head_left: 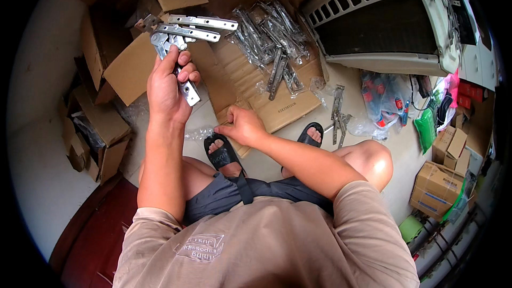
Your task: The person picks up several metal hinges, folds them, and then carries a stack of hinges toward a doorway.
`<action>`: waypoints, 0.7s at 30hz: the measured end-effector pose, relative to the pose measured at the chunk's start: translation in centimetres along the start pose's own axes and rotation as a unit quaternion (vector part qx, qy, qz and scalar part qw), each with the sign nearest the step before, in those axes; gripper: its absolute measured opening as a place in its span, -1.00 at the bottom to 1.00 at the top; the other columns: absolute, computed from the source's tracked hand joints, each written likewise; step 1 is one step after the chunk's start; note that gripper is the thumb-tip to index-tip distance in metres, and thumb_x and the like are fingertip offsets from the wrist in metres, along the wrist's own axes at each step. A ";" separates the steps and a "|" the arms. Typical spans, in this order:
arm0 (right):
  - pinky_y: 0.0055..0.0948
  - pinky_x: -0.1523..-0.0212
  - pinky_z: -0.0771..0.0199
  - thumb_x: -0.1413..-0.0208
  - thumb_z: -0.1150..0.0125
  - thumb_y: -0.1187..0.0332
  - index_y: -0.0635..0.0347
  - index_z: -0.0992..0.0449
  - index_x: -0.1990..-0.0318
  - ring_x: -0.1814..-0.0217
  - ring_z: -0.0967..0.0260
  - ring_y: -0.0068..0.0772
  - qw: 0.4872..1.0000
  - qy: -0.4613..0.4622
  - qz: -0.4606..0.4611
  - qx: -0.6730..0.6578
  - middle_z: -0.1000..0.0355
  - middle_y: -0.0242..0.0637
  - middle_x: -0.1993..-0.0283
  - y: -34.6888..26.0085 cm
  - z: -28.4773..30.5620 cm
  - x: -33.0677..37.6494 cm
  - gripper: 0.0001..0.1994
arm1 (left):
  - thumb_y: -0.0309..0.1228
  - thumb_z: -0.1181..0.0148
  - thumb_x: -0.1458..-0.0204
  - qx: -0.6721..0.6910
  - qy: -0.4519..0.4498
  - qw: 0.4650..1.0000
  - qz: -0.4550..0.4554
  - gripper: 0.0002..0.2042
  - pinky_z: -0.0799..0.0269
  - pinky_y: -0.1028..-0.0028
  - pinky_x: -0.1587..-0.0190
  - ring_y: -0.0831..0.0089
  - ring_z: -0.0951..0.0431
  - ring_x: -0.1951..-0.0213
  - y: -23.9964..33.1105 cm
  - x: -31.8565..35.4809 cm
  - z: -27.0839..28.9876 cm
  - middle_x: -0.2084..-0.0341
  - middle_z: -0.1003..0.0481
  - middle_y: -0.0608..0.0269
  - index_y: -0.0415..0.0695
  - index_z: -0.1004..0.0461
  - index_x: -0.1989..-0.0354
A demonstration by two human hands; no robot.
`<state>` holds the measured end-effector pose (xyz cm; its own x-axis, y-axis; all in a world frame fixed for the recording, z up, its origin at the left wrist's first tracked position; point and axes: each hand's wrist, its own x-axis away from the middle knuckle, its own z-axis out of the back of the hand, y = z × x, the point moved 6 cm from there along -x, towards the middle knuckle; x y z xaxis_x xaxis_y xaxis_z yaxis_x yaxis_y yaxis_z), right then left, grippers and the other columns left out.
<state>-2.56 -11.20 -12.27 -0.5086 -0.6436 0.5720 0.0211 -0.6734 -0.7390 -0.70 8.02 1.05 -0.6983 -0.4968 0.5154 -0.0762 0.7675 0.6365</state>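
My left hand [168, 82] is raised and shut on a bundle of long silver metal hinge brackets [186, 32], whose arms stick out to the right above the hand. My right hand [240, 125] is lower, fingers pinched on a clear plastic wrapper [201, 132] that lies over the floor by my left foot. Beyond the hands, a flattened cardboard sheet [250, 74] carries a pile of the same brackets in clear bags [272, 34]. Several loose brackets [337, 109] lie on the floor to the right.
Open cardboard boxes [114, 53] stand at the left and back. A white air-conditioner unit [384, 21] lies at the upper right. A plastic bag with coloured tools [384, 101], green packets [426, 128] and small boxes [437, 186] crowd the right side. My sandalled feet [224, 154] rest on the floor.
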 end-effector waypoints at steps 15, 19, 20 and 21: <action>0.03 0.16 -0.60 -0.08 -0.49 0.09 0.16 -0.58 0.29 0.17 -0.63 0.08 0.992 0.091 0.021 0.087 -0.64 -0.04 0.27 0.0 -2.7 -0.9 -0.67 | -0.34 0.07 -0.51 -0.025 0.028 0.999 -0.001 -0.90 -0.31 0.60 0.40 0.69 -0.23 0.51 -1.4 1.1 0.6 0.38 -0.35 0.42 -0.07 -0.33 0.04; 0.03 0.17 -0.58 -0.07 -0.47 0.01 0.15 -0.60 0.34 0.22 -0.61 0.10 0.997 0.041 0.034 0.059 -0.63 -0.05 0.31 -0.3 -1.8 -0.9 -0.64 | -0.34 0.07 -0.50 -0.024 0.021 0.999 0.001 -0.90 -0.31 0.60 0.41 0.69 -0.24 0.51 -1.6 1.2 0.3 0.38 -0.35 0.42 -0.06 -0.33 0.05; 0.03 0.17 -0.57 -0.06 -0.46 -0.01 0.14 -0.61 0.34 0.23 -0.61 0.11 0.998 0.019 0.038 0.054 -0.63 -0.06 0.32 -0.5 -1.1 -0.8 -0.62 | -0.34 0.07 -0.50 -0.024 0.019 1.000 0.002 -0.90 -0.31 0.60 0.42 0.70 -0.24 0.51 -1.6 1.3 0.4 0.38 -0.35 0.42 -0.06 -0.33 0.05; 0.03 0.18 -0.57 -0.05 -0.46 -0.05 0.14 -0.62 0.34 0.24 -0.60 0.11 0.997 -0.019 0.049 0.062 -0.63 -0.06 0.32 -0.9 -0.5 -0.9 -0.60 | -0.34 0.07 -0.51 -0.026 0.020 0.999 0.002 -0.90 -0.31 0.60 0.42 0.70 -0.24 0.51 -1.6 1.4 0.5 0.38 -0.35 0.42 -0.06 -0.33 0.06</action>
<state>-2.56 -9.87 -12.30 -0.4661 -0.7206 0.5133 0.1775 -0.6445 -0.7437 -1.93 6.32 0.48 -0.6688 -0.5107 0.5402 -0.0355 0.7478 0.6629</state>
